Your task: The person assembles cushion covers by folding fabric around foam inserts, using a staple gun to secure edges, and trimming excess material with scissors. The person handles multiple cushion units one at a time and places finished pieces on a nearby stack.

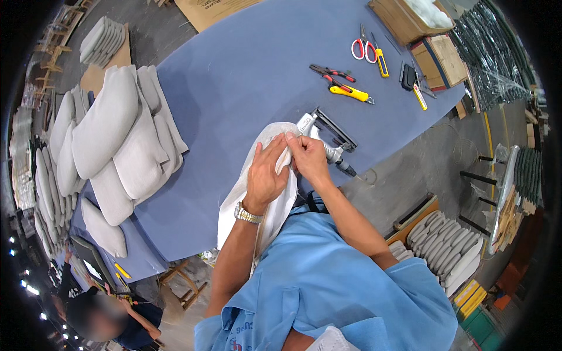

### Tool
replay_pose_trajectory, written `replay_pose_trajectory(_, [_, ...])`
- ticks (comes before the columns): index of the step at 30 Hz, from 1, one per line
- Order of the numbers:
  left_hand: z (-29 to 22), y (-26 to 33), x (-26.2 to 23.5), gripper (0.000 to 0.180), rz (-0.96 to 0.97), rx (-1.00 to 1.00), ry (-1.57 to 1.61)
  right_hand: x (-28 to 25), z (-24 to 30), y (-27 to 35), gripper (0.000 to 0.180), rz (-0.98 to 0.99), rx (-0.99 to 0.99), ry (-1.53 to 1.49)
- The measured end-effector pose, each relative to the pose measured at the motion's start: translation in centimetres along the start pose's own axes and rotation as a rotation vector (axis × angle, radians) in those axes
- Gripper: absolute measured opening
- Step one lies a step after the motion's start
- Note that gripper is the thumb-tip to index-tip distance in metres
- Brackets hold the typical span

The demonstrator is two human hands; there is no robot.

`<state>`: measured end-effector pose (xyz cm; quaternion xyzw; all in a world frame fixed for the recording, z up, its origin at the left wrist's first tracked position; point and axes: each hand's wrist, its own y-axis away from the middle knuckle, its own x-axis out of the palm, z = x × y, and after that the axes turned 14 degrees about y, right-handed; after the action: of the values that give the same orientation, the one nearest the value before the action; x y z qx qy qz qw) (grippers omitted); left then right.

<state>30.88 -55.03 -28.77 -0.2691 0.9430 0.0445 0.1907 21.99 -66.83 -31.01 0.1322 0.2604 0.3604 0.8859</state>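
Note:
A light grey fabric-covered pad (280,210) lies at the table's near edge, against my blue shirt. My left hand (266,175) rests on it with fingers stretched out flat, pressing the cloth down. At the pad's upper edge my right hand (309,157) is closed in a pinch on the fabric cover, its thumb and forefinger meeting beside the left fingertips. Just to the right, a silver and black staple gun (335,153) lies on the table, close to my right hand and apart from it. The underside of the pad is hidden.
Stacked grey pads (108,128) cover the table's left end. Red-handled scissors (364,50), pliers (333,76) and a yellow utility knife (351,93) lie on the far right. A box of white stuffing (404,20) stands behind. Another person (117,316) works at lower left.

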Motion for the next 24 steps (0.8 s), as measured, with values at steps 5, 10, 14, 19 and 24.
replay_pose_trajectory(5, [0.5,0.3,-0.4,0.064,-0.046,0.06,0.026,1.7,-2.2,-0.1,0.044,-0.058,-0.169,-0.192])
replay_pose_trajectory(10, [0.7,0.1,-1.3,0.06,-0.084,0.049,0.02,3.3,-1.5,0.1,0.042,-0.08,-0.195,-0.316])
replay_pose_trajectory(14, [0.0,-1.4,-3.1,0.052,0.034,-0.062,0.094,3.9,-2.1,-0.2,0.041,-0.068,-0.233,-0.383])
replay_pose_trajectory(19, [-0.1,-10.4,-7.3,0.052,0.319,-0.288,0.185,4.8,-2.6,-0.8,0.043,-0.011,-0.262,-0.441])
replay_pose_trajectory(24, [3.8,-14.5,-2.7,0.056,0.429,-0.385,0.392,4.5,-2.6,-0.9,0.041,0.034,-0.252,-0.433])
